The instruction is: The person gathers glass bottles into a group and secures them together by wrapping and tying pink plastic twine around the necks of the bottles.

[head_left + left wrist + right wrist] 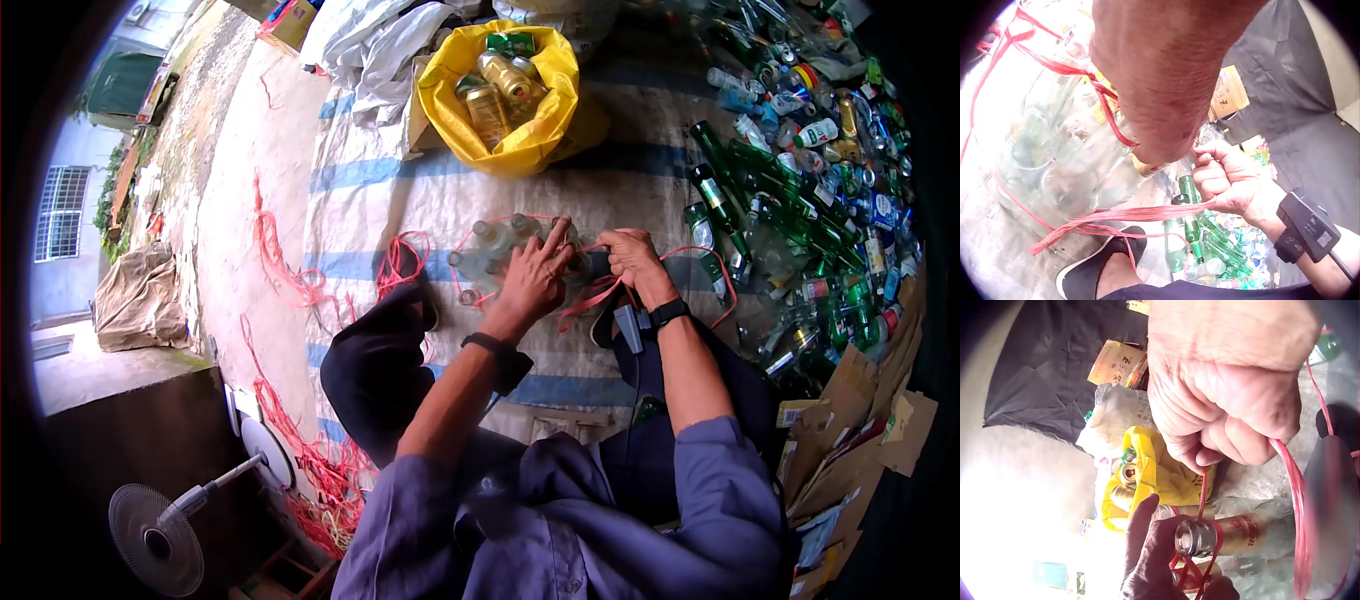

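Observation:
Clear glass bottles (487,232) (1069,184) stand bunched together, with red plastic string (1141,214) (1298,506) around them. Over their right side lies the left hand (535,280) (1150,556), index finger straight, the others against the necks and string; its fingertips are partly hidden. Just right of the bunch, the right hand (632,262) (1225,178) grips the string with curled fingers. In the right wrist view, a thin strand runs from the right hand's (1229,409) pinched fingertips down to a bottle neck (1196,539), while a thicker band hangs from its other side.
A yellow bag (560,115) of cans stands beyond the bottles. Green bottles (715,195) and cans are heaped at the right, above cardboard (850,390). Loose red string (275,250) and a fan (155,540) are at the left. The person's legs flank the bunch.

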A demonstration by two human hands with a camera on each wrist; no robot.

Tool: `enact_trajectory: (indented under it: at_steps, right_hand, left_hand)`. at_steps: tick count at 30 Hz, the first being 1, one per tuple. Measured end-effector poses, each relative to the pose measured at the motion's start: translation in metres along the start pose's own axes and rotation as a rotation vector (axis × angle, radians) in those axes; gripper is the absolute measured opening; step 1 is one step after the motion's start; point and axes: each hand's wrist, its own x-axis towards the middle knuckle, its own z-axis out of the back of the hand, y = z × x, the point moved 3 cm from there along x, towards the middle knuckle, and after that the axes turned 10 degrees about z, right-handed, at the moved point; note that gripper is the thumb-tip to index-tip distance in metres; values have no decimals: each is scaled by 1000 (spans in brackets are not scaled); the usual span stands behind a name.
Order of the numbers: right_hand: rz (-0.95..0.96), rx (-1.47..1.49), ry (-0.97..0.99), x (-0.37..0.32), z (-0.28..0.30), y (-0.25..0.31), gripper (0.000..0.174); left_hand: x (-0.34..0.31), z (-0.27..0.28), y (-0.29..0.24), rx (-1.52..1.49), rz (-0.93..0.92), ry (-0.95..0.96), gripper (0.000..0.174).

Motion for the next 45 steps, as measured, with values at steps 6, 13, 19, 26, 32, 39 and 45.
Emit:
enact_trajectory:
  at_steps: [6, 13, 19, 26, 32, 39, 45]
  right_hand:
    - [29, -35, 38, 4, 4, 8, 18]
    - [92, -261, 98, 5, 0, 24, 16]
    - [480, -803, 372, 5, -17, 65, 20]
    - [622, -1219, 485, -2, -64, 88, 15]
    - [1056, -1420, 523, 4, -93, 88, 12]
    - [1178, -1517, 519, -1, -88, 90, 12]
    - [1294, -1551, 538, 1, -101, 83, 11]
  left_hand:
    - [-1, 1, 0, 27, -14, -12, 46]
    - [-6, 0, 2, 4, 10, -17, 47]
    - [-14, 0, 5, -44, 13, -85, 47]
    - [-17, 1, 6, -79, 49, -78, 51]
    - [-16, -4, 8, -93, 90, -6, 52]
    - [-17, -3, 5, -65, 30, -50, 50]
    - [-17, -11, 9, -78, 37, -36, 49]
